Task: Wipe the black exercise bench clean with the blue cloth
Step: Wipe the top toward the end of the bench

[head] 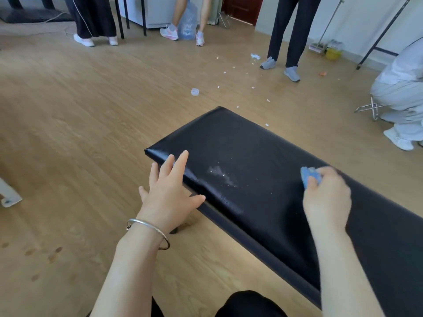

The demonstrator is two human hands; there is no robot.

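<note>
From your head camera, the black padded surface [251,152] runs from the lower right of the view away toward the middle, and everything here is placed against it. Your left grip [168,191] is spread, fingers straight and apart. It lies at the surface's left edge close to the far end, with the fingertips and thumb reaching onto the pad. A silver bangle [148,233] sits on that wrist, off the surface's left side and over the wooden floor [91,110]. Your right grip [326,197] is blurred. Its fingers are curled around the bunched blue cloth [309,176], which is on top of the surface toward its right edge. A pale powdery smear [223,176] marks the pad between the two grips, nearer the left edge and well apart from the cloth. Beyond the surface's far end, white scraps [229,72] and a small clear plastic piece [194,91] are scattered on the floor. Farther off past that end, the legs of three people show, and one pair has a blue plastic bag [187,28] between the feet. Off the surface's right side, a person in pale clothes [400,88] crouches over a folding metal stool [373,108].
</note>
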